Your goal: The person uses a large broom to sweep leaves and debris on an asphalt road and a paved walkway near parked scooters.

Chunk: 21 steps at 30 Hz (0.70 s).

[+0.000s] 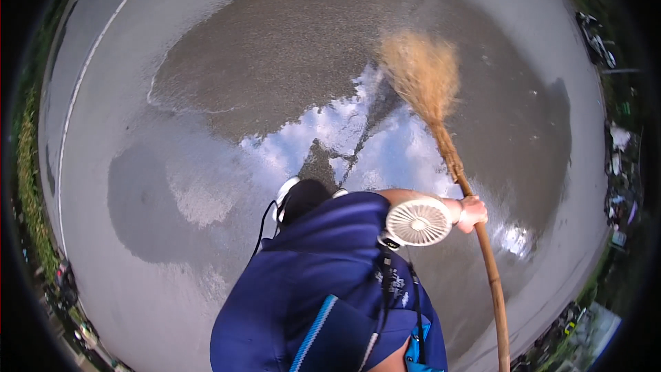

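Observation:
A long wooden-handled broom (489,262) slants along my right side, its straw head (421,72) resting over the wet ground ahead of me, smeared by motion. My left hand (472,213) is closed round the pole, a little below its middle, with the arm reaching across my front. A white round handheld fan (418,222) hangs from a dark strap and covers part of that forearm. My right hand is out of sight. The pole's upper end runs past the lower edge.
A wide shallow puddle (275,48) covers the grey pavement and mirrors sky and clouds. My shoe (286,193) stands at its near side. A white painted line (76,89) curves along the left. Parked two-wheelers (596,41) and plants line the right edge; grass (29,165) borders the left.

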{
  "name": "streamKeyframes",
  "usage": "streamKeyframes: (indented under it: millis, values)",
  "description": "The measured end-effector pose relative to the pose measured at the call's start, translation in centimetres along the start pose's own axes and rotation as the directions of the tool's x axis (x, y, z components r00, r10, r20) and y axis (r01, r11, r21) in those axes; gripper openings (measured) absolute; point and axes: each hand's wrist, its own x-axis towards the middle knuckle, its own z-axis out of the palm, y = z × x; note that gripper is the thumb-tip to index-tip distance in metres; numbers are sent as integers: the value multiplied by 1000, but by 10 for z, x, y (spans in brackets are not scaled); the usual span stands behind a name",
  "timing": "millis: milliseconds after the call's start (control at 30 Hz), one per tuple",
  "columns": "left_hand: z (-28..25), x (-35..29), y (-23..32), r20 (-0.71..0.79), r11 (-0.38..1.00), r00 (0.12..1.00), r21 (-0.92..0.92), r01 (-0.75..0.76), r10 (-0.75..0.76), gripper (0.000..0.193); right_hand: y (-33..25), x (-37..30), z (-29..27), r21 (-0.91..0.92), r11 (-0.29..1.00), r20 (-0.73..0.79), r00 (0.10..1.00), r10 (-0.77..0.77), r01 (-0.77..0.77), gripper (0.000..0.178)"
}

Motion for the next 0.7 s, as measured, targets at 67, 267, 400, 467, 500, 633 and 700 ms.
streamKeyframes:
  millis: [67, 267, 400, 467, 500, 633, 700]
  values:
    - [39, -10, -12, -194, 995, 976, -7, -101, 98, 11, 5, -56, 55, -193, 978, -236, 964, -119, 73, 20]
    - [56, -247, 4, -71, 971, 979, -155, 180, -193, 15, 6, -106, 91, -176, 984, 25, 999, 30, -25, 24]
    - [-24, -460, 65, -127, 865, 866, -224, 449, -483, 13, 31, -157, 132, 89, 936, -120, 929, 351, -342, 23]
    - [-22, -580, 57, -105, 795, 788, -77, 602, -607, 17, 78, -209, 160, 155, 847, 122, 860, 495, -509, 17]
    - [11, -673, 39, -138, 704, 691, -185, 686, -709, 19, 94, -248, 189, 78, 795, -15, 797, 604, -601, 15]
    - [-20, -811, 52, 110, 259, 239, 251, 932, -965, 13, 113, -370, 197, 149, 548, 243, 568, 786, -823, 13]
    - [-31, -779, 93, -92, 179, 220, 332, 926, -971, 11, 100, -390, 149, 235, 509, 307, 560, 770, -828, 15]
